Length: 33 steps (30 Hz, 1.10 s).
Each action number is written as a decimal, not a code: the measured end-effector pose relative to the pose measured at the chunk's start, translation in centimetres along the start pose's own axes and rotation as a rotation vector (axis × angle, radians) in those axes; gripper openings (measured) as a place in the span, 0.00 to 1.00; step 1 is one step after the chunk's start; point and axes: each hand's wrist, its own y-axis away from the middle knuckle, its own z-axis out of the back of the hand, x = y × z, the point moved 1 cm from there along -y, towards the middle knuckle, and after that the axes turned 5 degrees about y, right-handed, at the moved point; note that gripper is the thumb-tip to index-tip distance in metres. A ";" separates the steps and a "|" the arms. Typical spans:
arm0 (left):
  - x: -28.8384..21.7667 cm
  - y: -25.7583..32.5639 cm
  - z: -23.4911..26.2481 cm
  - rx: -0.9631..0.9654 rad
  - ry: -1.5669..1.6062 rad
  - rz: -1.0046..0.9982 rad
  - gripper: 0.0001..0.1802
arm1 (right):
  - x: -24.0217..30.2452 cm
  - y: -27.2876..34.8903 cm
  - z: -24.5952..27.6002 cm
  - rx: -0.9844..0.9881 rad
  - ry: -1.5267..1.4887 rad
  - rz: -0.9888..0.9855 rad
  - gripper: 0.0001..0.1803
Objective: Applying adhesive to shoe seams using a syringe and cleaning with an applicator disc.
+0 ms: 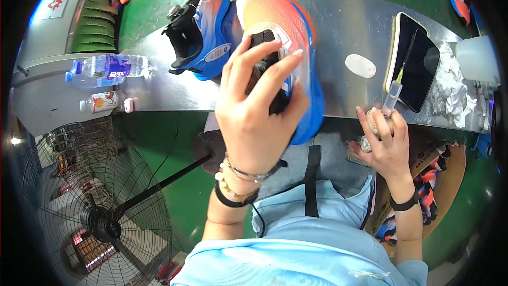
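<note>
My left hand (256,98) grips an orange, white and blue sneaker (278,13) from above, its fingers curved over the tongue and collar. The toe points away from me, and the hand hides much of the upper. To its left stands a matching sneaker (211,37) with a black lining and an oval tag. At the table's near edge, my right hand (389,151) is closed around a tan, rough-looking lump (378,122); the fingers partly cover it. A clear syringe (392,97) with a thin needle lies just beyond those fingers, its tip over a dark phone-like slab (418,63).
A white oval piece (361,66) lies on the metal table (338,26). Crumpled white paper (455,90) is at the right. Bottles (108,69) and a small pink case (130,105) sit left. Below are a caged fan (100,217) and a cardboard box (450,180) with colourful pieces.
</note>
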 end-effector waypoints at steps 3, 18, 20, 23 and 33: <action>1.5 -1.9 1.1 0.082 -0.038 -0.054 0.21 | 0.2 0.5 -0.3 -0.003 0.089 -0.006 0.28; 6.1 -5.7 5.8 0.275 -0.155 0.366 0.44 | -0.4 -3.5 1.0 -0.067 -0.506 0.091 0.26; 6.2 -6.6 5.7 0.325 -0.068 0.392 0.47 | -0.2 -4.7 1.3 -0.062 -0.613 0.072 0.27; 6.7 -8.2 6.3 0.281 0.046 0.674 0.49 | -0.4 -6.4 1.6 -0.056 -0.786 0.053 0.30; 11.3 -10.7 3.3 0.397 -0.182 0.215 0.50 | -2.2 -8.0 1.9 0.015 -1.227 -0.088 0.32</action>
